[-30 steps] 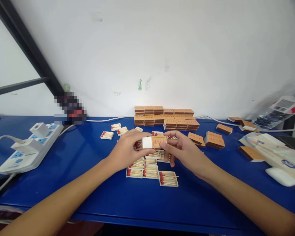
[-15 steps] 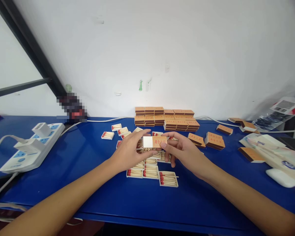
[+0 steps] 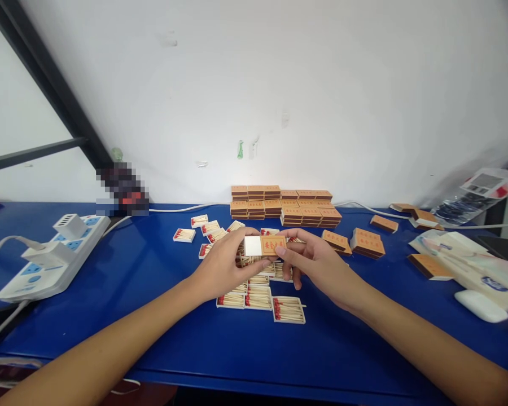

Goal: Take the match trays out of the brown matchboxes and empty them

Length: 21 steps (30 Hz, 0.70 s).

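Both hands hold one matchbox above the blue table. My left hand pinches the white inner tray, which sticks out to the left of the orange sleeve. My right hand grips that sleeve from its right end. Below the hands lie several open trays of red-tipped matches, side by side on the table. More open trays sit a little further back on the left.
Stacked orange matchboxes stand by the white wall, with loose ones to their right. A white power strip with plugs and cables lies at left. Plastic packets and a white oblong object lie at right.
The tray has slid a little further into the sleeve between my hands. The view shifted slightly; the matchbox stays above the open trays.
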Tool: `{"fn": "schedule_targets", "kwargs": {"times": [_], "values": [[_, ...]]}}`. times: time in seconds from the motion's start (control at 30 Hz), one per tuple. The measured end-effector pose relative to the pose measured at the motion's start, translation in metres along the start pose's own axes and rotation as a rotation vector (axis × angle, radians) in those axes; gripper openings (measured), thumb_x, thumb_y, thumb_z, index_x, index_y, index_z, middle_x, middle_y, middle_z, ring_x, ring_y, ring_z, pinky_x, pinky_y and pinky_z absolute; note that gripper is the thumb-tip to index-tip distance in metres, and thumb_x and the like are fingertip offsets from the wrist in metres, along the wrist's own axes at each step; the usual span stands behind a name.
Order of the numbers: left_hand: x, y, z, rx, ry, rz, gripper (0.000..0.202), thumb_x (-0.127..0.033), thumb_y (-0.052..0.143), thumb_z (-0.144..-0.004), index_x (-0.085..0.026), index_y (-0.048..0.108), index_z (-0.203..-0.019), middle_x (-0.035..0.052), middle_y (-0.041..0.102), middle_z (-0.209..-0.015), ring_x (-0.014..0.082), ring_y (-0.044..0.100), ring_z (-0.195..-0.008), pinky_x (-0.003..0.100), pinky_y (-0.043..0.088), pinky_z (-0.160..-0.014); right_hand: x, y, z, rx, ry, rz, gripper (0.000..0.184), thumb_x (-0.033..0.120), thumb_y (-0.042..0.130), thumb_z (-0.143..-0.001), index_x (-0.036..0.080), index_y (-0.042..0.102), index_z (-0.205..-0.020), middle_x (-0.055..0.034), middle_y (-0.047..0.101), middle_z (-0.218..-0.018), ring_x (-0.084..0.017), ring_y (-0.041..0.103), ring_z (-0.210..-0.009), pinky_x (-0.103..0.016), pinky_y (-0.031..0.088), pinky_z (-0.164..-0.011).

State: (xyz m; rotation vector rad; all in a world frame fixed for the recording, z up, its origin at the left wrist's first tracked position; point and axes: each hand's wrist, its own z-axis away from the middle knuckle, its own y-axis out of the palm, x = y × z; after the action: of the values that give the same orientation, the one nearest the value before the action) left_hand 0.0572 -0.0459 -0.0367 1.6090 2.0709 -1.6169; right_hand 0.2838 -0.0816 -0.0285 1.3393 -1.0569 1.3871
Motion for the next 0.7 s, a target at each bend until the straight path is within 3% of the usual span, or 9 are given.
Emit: {"fn": "schedule_targets", "kwargs": {"times": [0.17,0.3,0.53,0.7], "values": [[0.000,-0.001,0.002,0.000,-0.002,-0.034,0.051,-0.050,0.081,-0.092,-0.024,0.061,-0.131,0.0089,0.074,-0.120,0.0273,0.072,-0.104,0.038,0.058,-0.080,0.001,0.000,-0.001,-0.012,0.004,0.017,0.064,0.062,0.091,-0.074,0.022,0.060,-0.114,0.0008,0.072,-0.075,-0.015,0.063,-0.057,-0.026,0.050,-0.044],[0.001,-0.008,0.001,-0.016,0.029,-0.076,0.049,-0.058,0.073,-0.096,-0.022,0.062,-0.128,0.0115,0.072,-0.124,0.0296,0.070,-0.111,0.045,0.057,-0.091,0.001,0.000,0.000,-0.003,0.012,0.022,0.063,0.063,0.089,-0.077,0.022,0.059,-0.115,0.0007,0.072,-0.075,-0.015,0.063,-0.059,-0.026,0.051,-0.045],[0.004,-0.018,-0.003,-0.024,0.125,-0.117,0.031,-0.050,0.069,-0.100,-0.021,0.069,-0.110,0.0090,0.075,-0.108,0.0275,0.068,-0.103,0.045,0.055,-0.090,0.000,-0.001,0.000,0.000,-0.013,0.038,0.061,0.062,0.089,-0.076,0.024,0.059,-0.113,0.0018,0.071,-0.075,-0.015,0.061,-0.057,-0.026,0.050,-0.045],[0.003,-0.018,-0.003,-0.034,0.171,-0.087,0.030,-0.049,0.074,-0.098,-0.021,0.071,-0.110,0.0085,0.076,-0.107,0.0270,0.069,-0.103,0.045,0.055,-0.091,-0.004,-0.003,0.001,0.031,-0.070,0.092,0.057,0.062,0.083,-0.083,0.026,0.055,-0.116,0.0000,0.072,-0.084,-0.017,0.063,-0.063,-0.029,0.051,-0.047]]}}
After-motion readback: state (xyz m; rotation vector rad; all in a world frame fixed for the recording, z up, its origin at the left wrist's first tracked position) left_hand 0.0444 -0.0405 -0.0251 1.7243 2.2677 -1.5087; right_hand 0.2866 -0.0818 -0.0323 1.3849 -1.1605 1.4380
